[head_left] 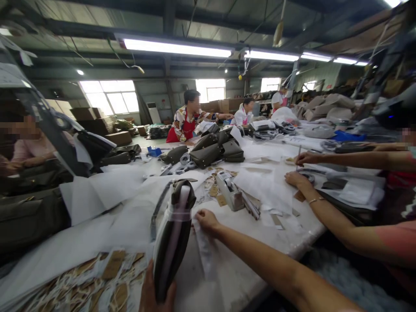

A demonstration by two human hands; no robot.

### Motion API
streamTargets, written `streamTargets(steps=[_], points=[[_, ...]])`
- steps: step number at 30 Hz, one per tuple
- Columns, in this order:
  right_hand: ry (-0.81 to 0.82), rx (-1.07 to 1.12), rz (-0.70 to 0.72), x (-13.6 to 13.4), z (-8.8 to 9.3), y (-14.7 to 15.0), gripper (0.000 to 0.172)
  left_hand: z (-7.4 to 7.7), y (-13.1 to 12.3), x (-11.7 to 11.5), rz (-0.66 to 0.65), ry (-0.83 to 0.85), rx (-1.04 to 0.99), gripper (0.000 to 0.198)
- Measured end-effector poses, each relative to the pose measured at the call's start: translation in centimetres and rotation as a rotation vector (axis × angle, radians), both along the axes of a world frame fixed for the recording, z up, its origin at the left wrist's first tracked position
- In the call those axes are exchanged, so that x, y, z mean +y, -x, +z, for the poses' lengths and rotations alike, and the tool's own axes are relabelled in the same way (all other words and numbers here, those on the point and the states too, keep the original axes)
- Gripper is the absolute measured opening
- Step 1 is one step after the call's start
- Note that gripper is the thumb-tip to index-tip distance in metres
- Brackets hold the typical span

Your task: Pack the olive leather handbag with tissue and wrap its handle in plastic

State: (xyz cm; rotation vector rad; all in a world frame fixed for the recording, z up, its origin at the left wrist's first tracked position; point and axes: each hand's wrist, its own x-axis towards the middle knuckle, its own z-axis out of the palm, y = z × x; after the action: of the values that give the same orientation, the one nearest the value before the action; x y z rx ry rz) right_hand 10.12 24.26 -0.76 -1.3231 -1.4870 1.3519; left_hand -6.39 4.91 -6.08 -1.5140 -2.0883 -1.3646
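Note:
My left hand (157,288), low in the view, grips the lower end of a dark olive handbag (173,242). The bag stands on end with its narrow side toward me. A pale strip runs along that side, and a white band (179,214) wraps it near the top. Just right of the bag, my right hand (208,222) is closed in a pinch at the top of a thin white sheet (204,251), which hangs blurred beneath the fingers. Beyond my right hand stands a grey tape dispenser (229,190).
Brown tags with strings (113,268) lie front left, beside white paper sheets (107,190). More olive bags (206,149) are piled mid-table. At right, a co-worker's hands (300,173) hold a thin stick over a wrapped bag (344,190). Other people work across the table and at left.

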Motion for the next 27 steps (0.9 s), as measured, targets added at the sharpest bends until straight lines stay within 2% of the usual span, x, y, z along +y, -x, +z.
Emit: streamTargets(steps=[2,4,5,7,10,12,14,22,24,27], points=[[-0.091,-0.108,0.024,0.7,0.4,-0.1,0.031,0.2,0.1,-0.5,0.055,0.08,-0.024,0.076],[-0.199,-0.19,0.057,0.3,0.7,-0.8,0.054,0.5,0.2,-0.8,0.055,0.108,-0.035,0.076],[-0.25,-0.21,0.076,-0.3,0.7,-1.4,0.062,0.7,0.2,-0.9,0.053,0.106,-0.039,0.075],[-0.372,-0.273,0.151,-2.5,0.5,-2.7,0.069,1.0,0.1,-0.8,0.053,0.088,-0.034,0.073],[-0.522,-0.494,0.401,-6.5,-0.5,-4.5,0.069,1.5,0.0,-0.5,0.008,0.041,0.018,0.07],[-0.553,-0.614,0.563,-8.5,-1.2,-5.4,0.072,2.0,0.0,-0.4,-0.034,0.003,0.076,0.067],[-0.551,-0.631,0.644,-9.8,-1.7,-6.0,0.072,2.7,0.0,-0.3,-0.075,-0.034,0.14,0.066],[-0.558,-0.577,0.763,-14.5,-1.7,-7.8,0.08,6.4,-2.1,-1.0,-0.35,-0.18,0.428,0.063],[-0.626,-0.53,0.756,-16.2,-1.4,-8.8,0.073,6.5,-2.9,-1.3,-0.436,-0.186,0.509,0.056],[-0.793,-0.407,0.756,-18.7,-0.2,-10.8,0.054,5.4,-3.9,-2.0,-0.534,-0.161,0.602,0.045]])
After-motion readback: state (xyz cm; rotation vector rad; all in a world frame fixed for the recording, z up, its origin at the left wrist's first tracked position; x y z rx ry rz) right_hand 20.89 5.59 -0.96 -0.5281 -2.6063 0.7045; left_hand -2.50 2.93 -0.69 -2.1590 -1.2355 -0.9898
